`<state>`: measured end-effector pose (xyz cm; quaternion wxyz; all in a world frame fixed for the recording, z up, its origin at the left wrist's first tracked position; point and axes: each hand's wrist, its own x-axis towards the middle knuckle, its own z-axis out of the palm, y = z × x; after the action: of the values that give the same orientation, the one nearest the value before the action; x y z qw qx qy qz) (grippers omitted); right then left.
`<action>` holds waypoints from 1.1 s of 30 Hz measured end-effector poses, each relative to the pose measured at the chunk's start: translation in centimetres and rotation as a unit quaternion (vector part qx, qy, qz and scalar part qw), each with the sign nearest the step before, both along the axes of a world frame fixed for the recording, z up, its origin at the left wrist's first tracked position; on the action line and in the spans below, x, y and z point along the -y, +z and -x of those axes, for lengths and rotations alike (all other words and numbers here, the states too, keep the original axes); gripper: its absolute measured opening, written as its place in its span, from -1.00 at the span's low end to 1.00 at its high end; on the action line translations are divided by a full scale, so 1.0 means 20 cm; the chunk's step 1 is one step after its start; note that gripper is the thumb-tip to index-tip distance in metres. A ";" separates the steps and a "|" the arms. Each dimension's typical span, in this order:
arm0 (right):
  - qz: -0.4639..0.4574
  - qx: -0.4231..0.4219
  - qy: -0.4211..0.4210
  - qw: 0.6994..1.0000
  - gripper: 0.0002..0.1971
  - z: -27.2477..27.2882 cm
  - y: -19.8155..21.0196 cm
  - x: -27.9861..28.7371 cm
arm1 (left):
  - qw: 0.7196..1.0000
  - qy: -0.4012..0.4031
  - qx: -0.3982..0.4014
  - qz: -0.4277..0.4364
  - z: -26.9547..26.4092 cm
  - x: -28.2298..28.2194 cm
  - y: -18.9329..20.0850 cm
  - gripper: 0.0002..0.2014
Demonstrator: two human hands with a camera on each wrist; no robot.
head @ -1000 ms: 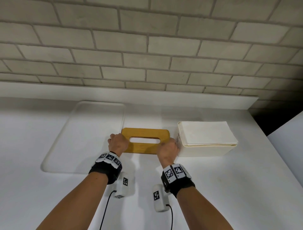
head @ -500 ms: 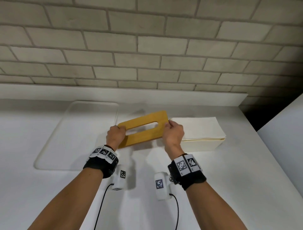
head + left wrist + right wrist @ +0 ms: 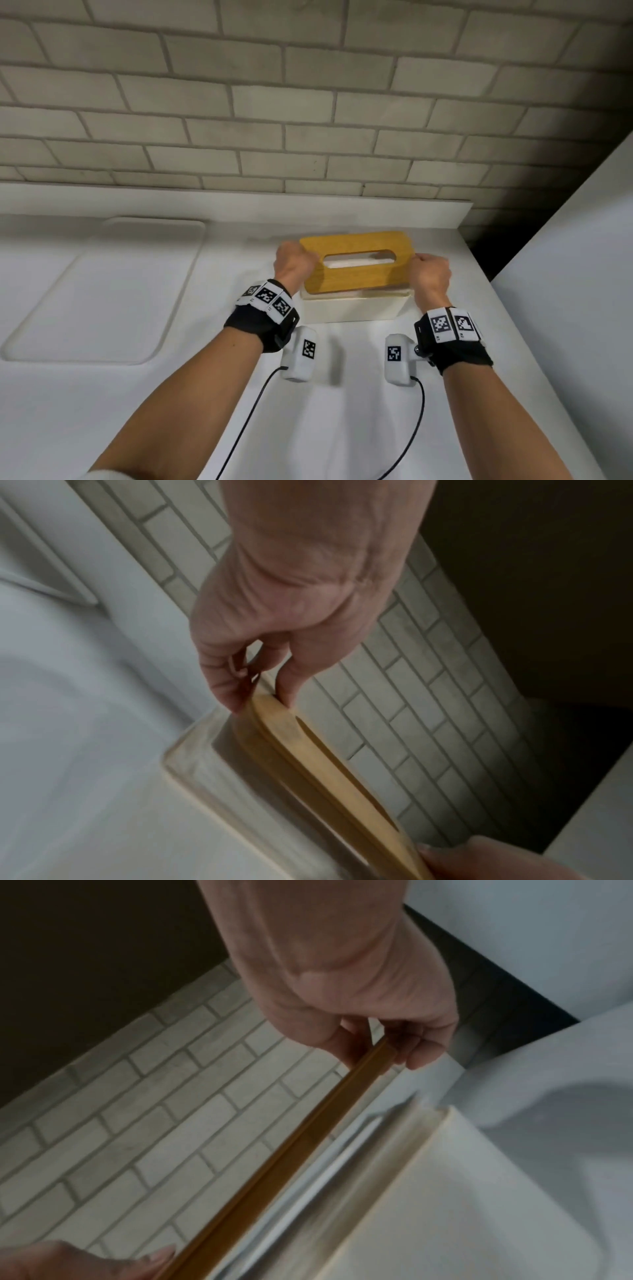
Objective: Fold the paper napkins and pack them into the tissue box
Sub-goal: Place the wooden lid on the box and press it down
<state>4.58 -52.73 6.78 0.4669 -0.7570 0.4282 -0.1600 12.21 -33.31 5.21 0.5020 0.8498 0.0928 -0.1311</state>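
Observation:
A wooden lid (image 3: 356, 274) with a long slot hangs just above the white tissue box (image 3: 356, 310), tilted slightly. My left hand (image 3: 293, 263) pinches its left end and my right hand (image 3: 430, 272) pinches its right end. White folded napkins (image 3: 356, 263) show through the slot. In the left wrist view, thumb and fingers (image 3: 232, 693) clamp the lid's edge (image 3: 308, 756) over the box rim (image 3: 192, 780). Seen from the right wrist, the lid's edge (image 3: 284, 1153) sits a little above the napkins (image 3: 329, 1175) in the box (image 3: 428, 1191).
The box stands on a white counter (image 3: 102, 411) near its back right corner. A clear flat mat (image 3: 113, 291) lies at the left. A brick wall (image 3: 308, 120) rises behind a low white ledge (image 3: 239, 209). A dark gap (image 3: 493, 250) opens at the right.
Both hands lifted the wooden lid from the counter left of the box and carried it right, over the box. The napkin stack is now covered by the lid.

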 end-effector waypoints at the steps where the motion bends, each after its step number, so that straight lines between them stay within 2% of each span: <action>1: -0.007 -0.010 0.002 1.000 -0.70 -0.01 -0.03 0.03 | 1.000 0.001 -0.010 -0.021 0.00 0.03 -0.01 -0.83; 3: -0.019 -0.024 0.004 1.000 -0.71 -0.02 -0.09 0.05 | 0.998 0.003 -0.026 -0.060 -0.01 0.06 -0.04 -0.84; 6: -0.023 -0.041 0.011 0.999 -0.72 -0.04 -0.15 0.06 | 0.995 0.018 -0.038 -0.092 -0.03 0.08 -0.06 -0.71; 9: -0.032 -0.052 0.009 0.998 -0.76 -0.06 -0.16 0.08 | 0.992 0.027 -0.038 -0.116 -0.04 0.10 -0.06 -0.74; 12: -0.036 -0.069 0.010 0.997 -0.72 -0.06 -0.17 0.09 | 0.990 0.028 -0.032 -0.138 -0.04 0.10 -0.07 -0.74; 18: 0.001 -0.083 0.020 0.996 -0.77 -0.06 -0.21 0.09 | 0.992 0.031 -0.024 -0.119 -0.06 0.05 -0.11 -0.85; 22: 0.002 -0.088 0.016 0.996 -0.86 -0.06 -0.22 0.08 | 0.997 0.033 0.016 -0.075 -0.03 0.01 -0.14 -0.77; 26: -0.004 -0.089 0.009 0.996 -0.75 -0.06 -0.23 0.07 | 0.996 0.065 0.064 -0.026 0.01 -0.03 -0.22 -0.59; 29: -0.018 -0.110 -0.008 0.994 -0.65 -0.06 -0.21 0.04 | 0.995 0.067 0.076 -0.021 0.04 -0.07 -0.22 -0.73; 33: -0.023 -0.118 0.036 0.992 -0.64 -0.09 -0.22 -0.15 | 0.993 0.089 0.067 -0.029 0.04 -0.30 -0.20 -0.84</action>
<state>6.34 -49.74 2.42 0.4361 -0.7745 0.4563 -0.0427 11.43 -27.33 1.19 0.4918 0.8593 0.1381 -0.0257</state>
